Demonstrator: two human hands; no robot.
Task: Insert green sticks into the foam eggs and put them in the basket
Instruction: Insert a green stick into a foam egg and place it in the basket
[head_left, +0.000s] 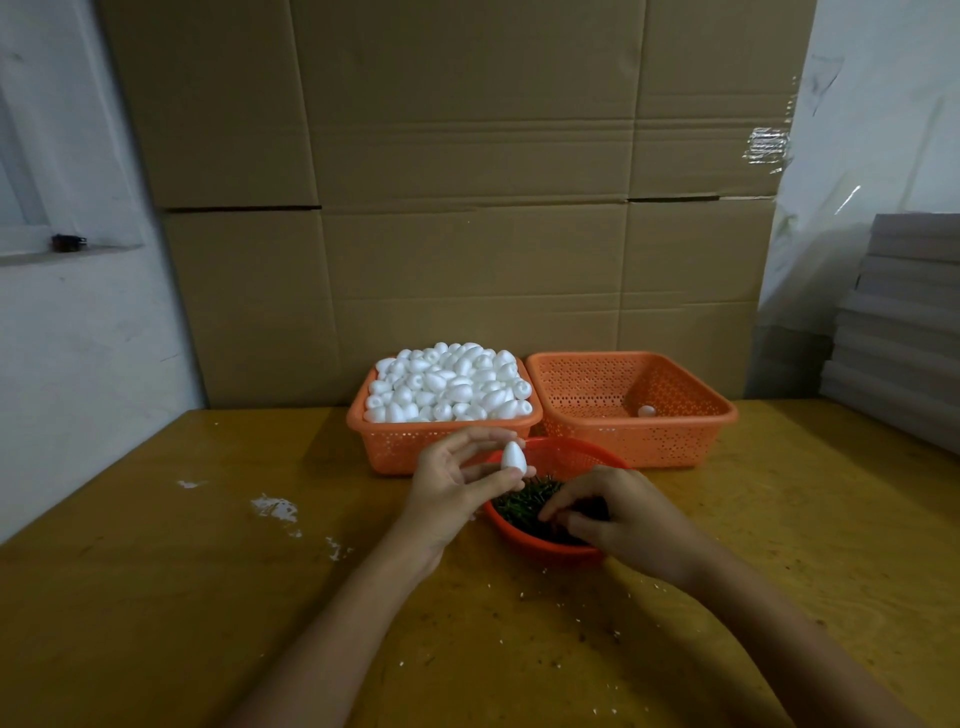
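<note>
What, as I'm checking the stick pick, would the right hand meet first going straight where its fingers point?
Probably the pile of thin green sticks in the round red plastic bowl, which the right hand nearly touches.

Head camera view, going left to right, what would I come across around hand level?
White foam crumbs → left hand → foam egg it pinches → right hand over the red bowl of green sticks → stacked grey boards.

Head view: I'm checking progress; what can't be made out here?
All head view:
- Whether the right hand holds a stick: its curled fingers cover the green sticks.
- Whether the egg in the right basket has a stick: too small.
- Rest of that basket's floor: behind its near wall.
</note>
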